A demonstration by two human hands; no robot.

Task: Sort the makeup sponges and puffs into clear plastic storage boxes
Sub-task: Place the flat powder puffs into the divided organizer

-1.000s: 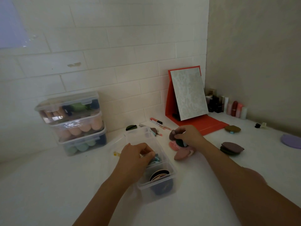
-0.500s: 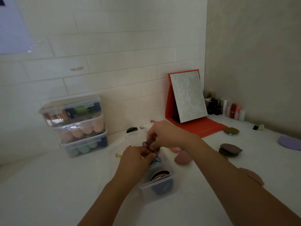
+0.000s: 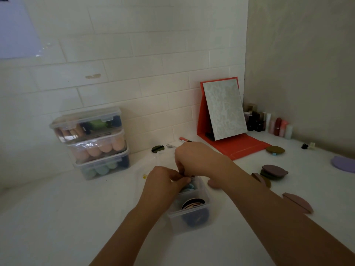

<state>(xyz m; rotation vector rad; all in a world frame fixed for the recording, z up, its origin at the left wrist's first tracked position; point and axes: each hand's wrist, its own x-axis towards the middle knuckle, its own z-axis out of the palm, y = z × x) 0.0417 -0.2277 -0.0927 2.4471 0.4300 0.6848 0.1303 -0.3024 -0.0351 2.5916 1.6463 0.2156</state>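
An open clear box [image 3: 193, 225] stands in the middle of the white table. Round puffs [image 3: 193, 204] stand on edge in its near part, and a light blue puff [image 3: 190, 187] lies further in. My left hand [image 3: 163, 182] and my right hand [image 3: 195, 160] meet over the far part of the box. Both have curled fingers and pinch a small dark mauve puff [image 3: 192, 177], which they mostly hide. Loose puffs lie to the right: a pink one [image 3: 211, 183], a mauve and green stack [image 3: 273, 170], and a mauve half-moon [image 3: 297, 204].
Three closed clear boxes [image 3: 96, 143] full of sponges are stacked at the left by the tiled wall. A red folding mirror [image 3: 224, 116] and small bottles [image 3: 272, 124] stand in the back corner. An olive puff [image 3: 275, 150], a purple puff [image 3: 343, 164] and a dark green puff [image 3: 158, 148] lie around.
My right hand left the pile of loose puffs with a dark puff and carried it left over the open box. It now meets my left hand there.
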